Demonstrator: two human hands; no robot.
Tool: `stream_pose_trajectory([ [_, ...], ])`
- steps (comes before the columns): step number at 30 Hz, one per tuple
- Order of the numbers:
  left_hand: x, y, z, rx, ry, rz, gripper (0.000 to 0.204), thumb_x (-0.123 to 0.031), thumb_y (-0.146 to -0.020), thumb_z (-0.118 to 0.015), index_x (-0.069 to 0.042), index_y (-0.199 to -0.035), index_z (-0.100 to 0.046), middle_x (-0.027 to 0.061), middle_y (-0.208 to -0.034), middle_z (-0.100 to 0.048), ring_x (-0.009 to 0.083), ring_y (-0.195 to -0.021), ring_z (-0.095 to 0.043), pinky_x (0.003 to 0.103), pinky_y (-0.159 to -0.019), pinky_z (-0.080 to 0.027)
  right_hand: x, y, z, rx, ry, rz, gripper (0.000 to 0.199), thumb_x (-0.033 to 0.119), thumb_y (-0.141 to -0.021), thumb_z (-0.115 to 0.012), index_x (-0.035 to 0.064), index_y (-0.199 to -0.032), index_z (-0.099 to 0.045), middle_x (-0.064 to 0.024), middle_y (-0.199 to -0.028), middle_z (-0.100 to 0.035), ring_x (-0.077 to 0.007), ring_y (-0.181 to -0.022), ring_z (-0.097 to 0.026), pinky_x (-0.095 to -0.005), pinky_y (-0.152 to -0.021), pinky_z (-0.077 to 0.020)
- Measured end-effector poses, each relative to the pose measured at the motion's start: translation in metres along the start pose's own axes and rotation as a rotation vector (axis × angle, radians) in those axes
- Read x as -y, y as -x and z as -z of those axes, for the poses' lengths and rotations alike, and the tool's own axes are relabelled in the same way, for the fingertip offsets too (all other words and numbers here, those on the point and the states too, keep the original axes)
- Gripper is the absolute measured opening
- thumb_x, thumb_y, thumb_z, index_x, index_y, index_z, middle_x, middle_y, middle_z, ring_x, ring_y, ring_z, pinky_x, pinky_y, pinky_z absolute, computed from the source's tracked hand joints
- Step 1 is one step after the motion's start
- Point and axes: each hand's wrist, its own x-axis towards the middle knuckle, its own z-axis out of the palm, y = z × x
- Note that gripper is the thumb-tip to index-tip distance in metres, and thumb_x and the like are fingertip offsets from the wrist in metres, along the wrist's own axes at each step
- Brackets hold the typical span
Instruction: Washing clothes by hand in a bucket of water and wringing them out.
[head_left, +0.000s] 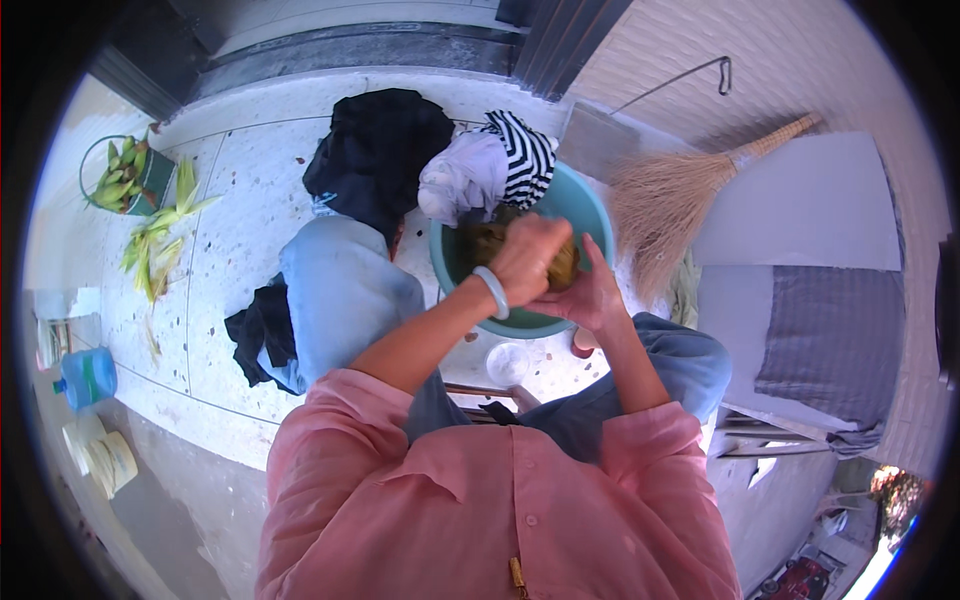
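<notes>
A round teal basin point(602, 205) stands on the floor in front of me, between my knees. Inside it, my left hand point(536, 252), a pale bangle at its wrist, is closed in a fist over a wet-looking mustard-brown bundle, seemingly cloth point(566, 266). My right hand point(592, 292) cups the same bundle from the right, thumb up, fingers curled beneath and partly hidden. Over the basin's far left rim hang a pale lavender cloth point(465, 175) and a black-and-white striped cloth point(524, 160).
Left of the basin lie a black garment point(375, 150) and a smaller black cloth point(262, 335). A straw broom point(670, 205) leans at the right. Farther left are a bucket point(150, 180) of corn cobs, loose husks point(160, 240) and a blue water jug point(88, 378).
</notes>
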Motion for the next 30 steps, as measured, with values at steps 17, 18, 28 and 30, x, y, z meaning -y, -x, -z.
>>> stream_pose_trajectory([
  [17,0.018,0.075,-0.01,-0.036,1.489,1.701,0.078,-0.061,-0.076,-0.063,-0.009,-0.129,-0.042,0.0152,-0.133,-0.037,0.0305,-0.121,-0.043,0.043,-0.104,-0.032,-0.039,-0.013,0.016,0.199,-0.955,0.148,0.037,0.032,-0.079,-0.064,0.0118,-0.11,-0.057,-0.01,-0.115,-0.058,-0.0281,-0.107,-0.052,-0.0433,-0.086,-0.0446],
  [18,0.02,0.076,-0.02,0.001,1.459,1.715,0.078,-0.061,-0.076,-0.063,-0.009,-0.129,-0.042,0.0152,-0.133,-0.037,0.0305,-0.121,-0.043,0.043,-0.104,-0.032,-0.043,-0.003,0.0,0.206,-0.987,0.171,0.037,0.032,-0.079,-0.064,0.0118,-0.11,-0.057,-0.01,-0.115,-0.058,-0.0281,-0.107,-0.052,-0.0433,-0.086,-0.0446],
  [28,0.017,0.009,-0.046,0.242,1.137,1.142,0.049,-0.041,-0.09,-0.053,-0.006,-0.124,-0.048,0.0102,-0.115,-0.057,0.0254,-0.098,-0.06,0.037,-0.081,-0.052,-0.069,0.044,-0.02,0.204,-0.669,0.124,0.054,0.038,-0.072,-0.076,0.0176,-0.115,-0.052,-0.0049,-0.107,-0.059,-0.0199,-0.097,-0.054,-0.0395,-0.076,-0.0436],
  [30,0.043,0.0,-0.045,0.293,1.029,1.157,0.047,-0.038,-0.09,-0.055,-0.006,-0.123,-0.049,0.0101,-0.114,-0.058,0.0251,-0.097,-0.061,0.037,-0.079,-0.053,-0.072,0.038,-0.02,0.054,-0.311,0.123,0.058,0.039,-0.068,-0.079,0.0171,-0.114,-0.052,-0.0051,-0.104,-0.059,-0.0193,-0.093,-0.056,-0.0388,-0.075,-0.045],
])
